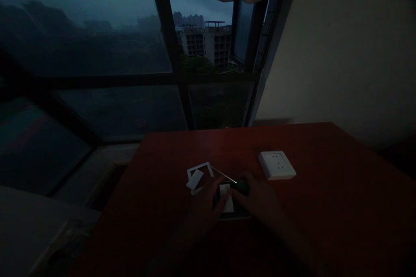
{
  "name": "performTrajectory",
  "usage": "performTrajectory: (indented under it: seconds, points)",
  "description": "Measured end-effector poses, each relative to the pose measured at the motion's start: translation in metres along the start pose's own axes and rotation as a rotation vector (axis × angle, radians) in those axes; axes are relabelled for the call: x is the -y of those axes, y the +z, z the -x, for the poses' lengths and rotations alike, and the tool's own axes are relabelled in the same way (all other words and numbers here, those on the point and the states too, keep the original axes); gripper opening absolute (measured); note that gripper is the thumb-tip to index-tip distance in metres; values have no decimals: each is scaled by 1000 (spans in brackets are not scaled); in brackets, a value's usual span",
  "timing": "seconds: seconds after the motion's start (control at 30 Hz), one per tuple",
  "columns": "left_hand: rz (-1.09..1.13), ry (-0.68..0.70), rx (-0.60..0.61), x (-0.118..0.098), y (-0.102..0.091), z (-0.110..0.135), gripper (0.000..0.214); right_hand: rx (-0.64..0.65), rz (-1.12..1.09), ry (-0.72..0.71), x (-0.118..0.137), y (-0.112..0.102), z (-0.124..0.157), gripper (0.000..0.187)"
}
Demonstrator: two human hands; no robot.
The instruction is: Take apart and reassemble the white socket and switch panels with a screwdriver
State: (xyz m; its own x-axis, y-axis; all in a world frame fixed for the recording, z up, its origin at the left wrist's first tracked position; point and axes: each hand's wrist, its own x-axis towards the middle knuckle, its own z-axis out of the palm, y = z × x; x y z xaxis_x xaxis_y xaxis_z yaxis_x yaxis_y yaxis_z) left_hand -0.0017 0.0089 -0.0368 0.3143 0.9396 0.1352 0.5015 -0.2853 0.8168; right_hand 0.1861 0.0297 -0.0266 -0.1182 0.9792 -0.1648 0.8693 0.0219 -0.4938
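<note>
A wall switch with a dark body and a white middle piece (pixel 228 204) lies on the reddish-brown table in front of me. My left hand (pixel 205 202) is closed on its left side, with the thumb reaching to the white middle. From the right, my right hand (pixel 261 198) holds a screwdriver by its green handle (pixel 241 187); its thin metal shaft points left and away from me. My right thumb also touches the white middle piece. Beyond my left hand lie a white frame (pixel 202 165) and a small white cover plate (pixel 195 179) resting on it. Dim light hides finger detail.
To the right on the table (pixel 312 207) sits a white socket (pixel 277 165), face up. A large window (pixel 107 108) stands behind the table, and a pale wall (pixel 341 52) rises at the right. The room is dark.
</note>
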Motion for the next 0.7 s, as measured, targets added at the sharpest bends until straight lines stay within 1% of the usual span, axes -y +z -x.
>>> performTrajectory:
  seconds: [0.23, 0.3, 0.53, 0.7]
  points:
    - [109, -61, -27, -1, 1, -4, 30, -9, 88, 37, 5, 0, -1, 46]
    - [122, -72, -54, -1, 2, -4, 29, -12, 100, 41, 7, -1, 0, 45]
    - [110, -92, -100, 3, 8, -5, 27, -12, 100, 33, 7, -1, -1, 46]
    - [87, -121, -132, 8, 12, -6, 26, -21, 148, 13, 7, -1, -2, 45]
